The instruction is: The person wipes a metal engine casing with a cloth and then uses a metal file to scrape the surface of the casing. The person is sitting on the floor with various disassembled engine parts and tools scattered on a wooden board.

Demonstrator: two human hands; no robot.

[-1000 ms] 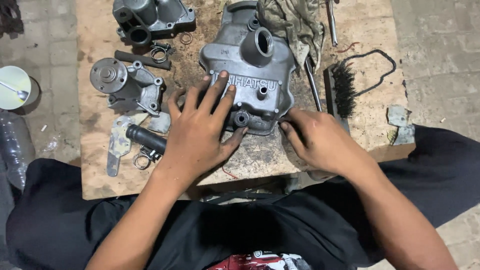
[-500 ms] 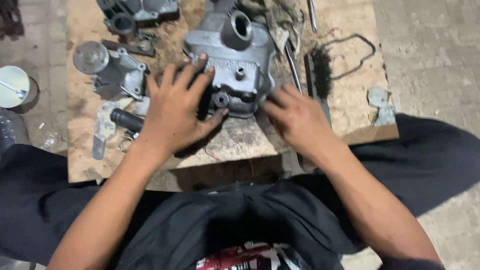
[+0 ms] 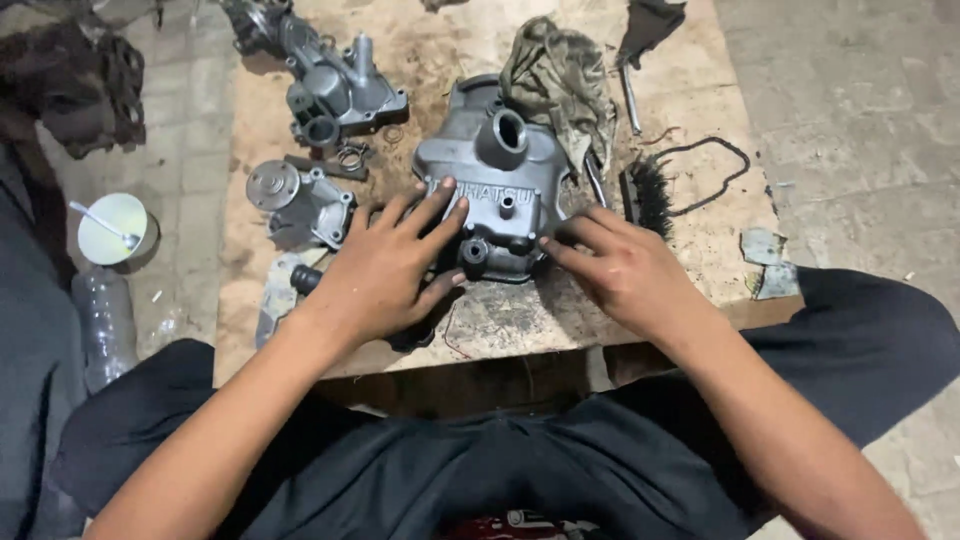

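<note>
On wooden board [image 3: 480,330], head view: grey cast-metal engine cover [image 3: 495,195] lies flat at centre, filler neck up. Left hand [image 3: 385,270] spread flat, fingers open, pressing cover's near-left edge, not gripping. Right hand [image 3: 620,270] w/ fingertips touching cover's near-right corner, loosely open. Dirty rag [image 3: 560,80] drapes over cover's far side; wire brush [image 3: 645,195] just right; water pump [image 3: 295,200] to left, apart.

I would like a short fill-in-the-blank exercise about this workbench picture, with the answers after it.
1. The left hand lies flat on the grey metal ____ cover.
2. The right hand touches the cover's ____ edge.
3. A crumpled ____ lies behind the cover.
4. The black wire brush lies to the ____ of the cover.

Answers: engine; near; rag; right
</note>
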